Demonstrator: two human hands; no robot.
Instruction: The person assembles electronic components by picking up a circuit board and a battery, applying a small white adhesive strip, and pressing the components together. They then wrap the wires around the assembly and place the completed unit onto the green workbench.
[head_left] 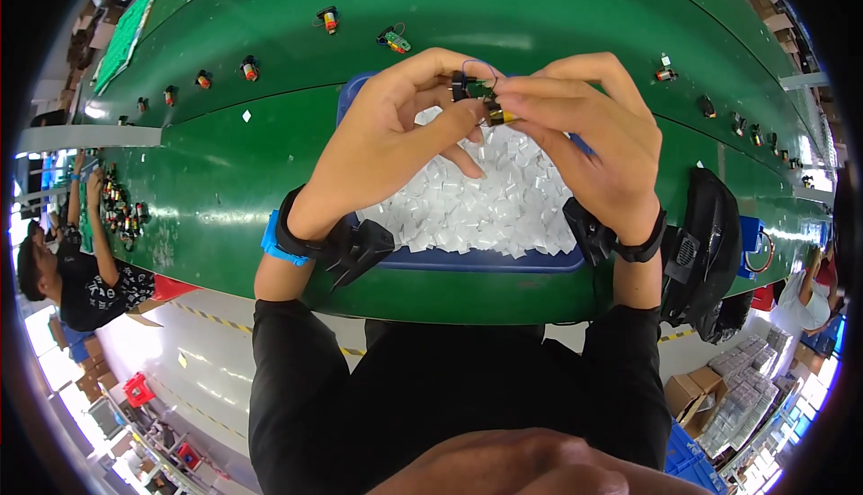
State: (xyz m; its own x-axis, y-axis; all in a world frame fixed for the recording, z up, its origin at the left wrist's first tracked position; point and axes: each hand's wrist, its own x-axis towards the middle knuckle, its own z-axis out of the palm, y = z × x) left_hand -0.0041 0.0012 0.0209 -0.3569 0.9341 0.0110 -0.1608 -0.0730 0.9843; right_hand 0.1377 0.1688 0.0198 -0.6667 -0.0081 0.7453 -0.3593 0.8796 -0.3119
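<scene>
A small wired electronic assembly (459, 87), with a black round part, a yellow cylinder and a thin purple wire, is held up between my two hands. My left hand (378, 135) closes on its black end between thumb and fingers. At the yellow end, the fingers of my right hand (598, 126) are pinched together and partly hide the assembly. Both hands are above a blue tray (490, 264) filled with small white translucent pieces (485, 194). Black devices are strapped to both wrists.
Similar small assemblies, such as one with a red and yellow cylinder (330, 20), are spaced along the green bench (243, 225). A black bag (699, 243) lies right of the tray. At far left a co-worker (90, 279) reaches toward a cluster of assemblies (121, 212).
</scene>
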